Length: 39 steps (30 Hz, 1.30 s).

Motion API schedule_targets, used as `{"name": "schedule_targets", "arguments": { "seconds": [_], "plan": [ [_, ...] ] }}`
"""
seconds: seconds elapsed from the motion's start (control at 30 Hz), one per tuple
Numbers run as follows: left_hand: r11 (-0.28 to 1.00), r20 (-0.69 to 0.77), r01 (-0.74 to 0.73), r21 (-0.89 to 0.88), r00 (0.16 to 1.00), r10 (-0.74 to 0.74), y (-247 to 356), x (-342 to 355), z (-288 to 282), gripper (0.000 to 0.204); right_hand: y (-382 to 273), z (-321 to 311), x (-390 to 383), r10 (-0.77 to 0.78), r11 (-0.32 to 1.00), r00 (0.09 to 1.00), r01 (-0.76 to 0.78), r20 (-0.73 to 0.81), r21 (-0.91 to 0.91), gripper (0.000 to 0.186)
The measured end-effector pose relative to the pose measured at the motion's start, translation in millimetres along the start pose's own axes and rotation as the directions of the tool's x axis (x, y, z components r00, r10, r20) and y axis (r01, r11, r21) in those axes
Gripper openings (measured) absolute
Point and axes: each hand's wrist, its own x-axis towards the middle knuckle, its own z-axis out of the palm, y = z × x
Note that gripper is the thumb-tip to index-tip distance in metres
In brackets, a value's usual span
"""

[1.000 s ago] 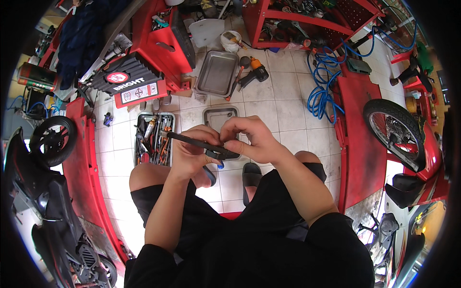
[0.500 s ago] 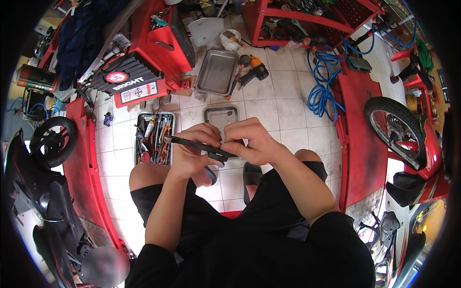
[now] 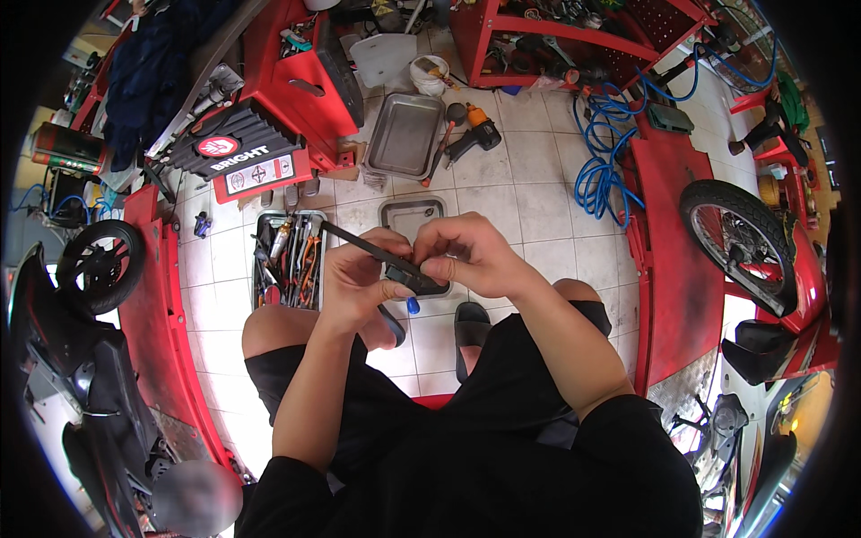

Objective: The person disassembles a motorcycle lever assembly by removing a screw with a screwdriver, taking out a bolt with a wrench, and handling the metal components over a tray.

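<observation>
A long, flat black part [image 3: 360,244] is held edge-up between my hands above the floor. My left hand [image 3: 352,285] grips its middle, fingers behind and thumb in front. The fingers of my right hand [image 3: 473,256] are pinched at its right end; any small piece between them is hidden. Below my left thumb a small blue piece [image 3: 413,306] sticks out, its kind unclear. Beneath my hands a small metal tray [image 3: 413,204] lies on the tiles, partly covered by them. A tray of hand tools [image 3: 289,260] stands just left of my left hand.
Ahead lie a larger metal tray [image 3: 404,134], an orange-and-black power tool [image 3: 475,136] and a mallet [image 3: 455,115]. A red tool cabinet [image 3: 305,99] stands front left. Coiled blue hose [image 3: 596,170] lies at right. Red lift platforms [image 3: 677,260] with motorcycles flank both sides.
The black part has tilted, its left end rising and its right end dropping slightly. The blue piece under my left thumb now shows more. Both hands stay in nearly the same place.
</observation>
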Motion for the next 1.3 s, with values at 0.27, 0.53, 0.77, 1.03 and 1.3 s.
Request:
{"name": "schedule_targets", "arguments": {
  "seconds": [0.27, 0.53, 0.77, 1.03, 1.3],
  "plan": [
    [0.997, -0.021, 0.054, -0.050, 0.998, -0.055, -4, -1, 3, 0.056, 12, 1, 2, -0.160, 0.964, 0.985, 0.143, -0.058, -0.226, 0.013],
    [0.999, -0.056, 0.036, 0.019, 0.998, -0.035, -4, -1, 5, 0.049, 11, 6, 4, -0.363, 0.818, 0.929, 0.282, -0.069, -0.501, 0.018],
    [0.995, 0.072, 0.018, 0.094, 0.997, -0.025, -8, -2, -1, 0.037, 10, 6, 4, -0.277, 0.871, 0.961, 0.242, -0.021, -0.426, 0.026],
    [0.996, 0.077, 0.017, 0.085, 0.997, -0.023, -3, 1, 6, 0.043, 8, 3, 3, -0.229, 0.876, 0.971, 0.173, -0.072, -0.451, 0.027],
    [1.000, 0.091, 0.026, 0.008, 0.996, -0.027, 6, -1, 9, 0.040, 7, 5, 3, -0.170, 0.904, 0.981, 0.119, -0.092, -0.410, 0.025]
  ]
}}
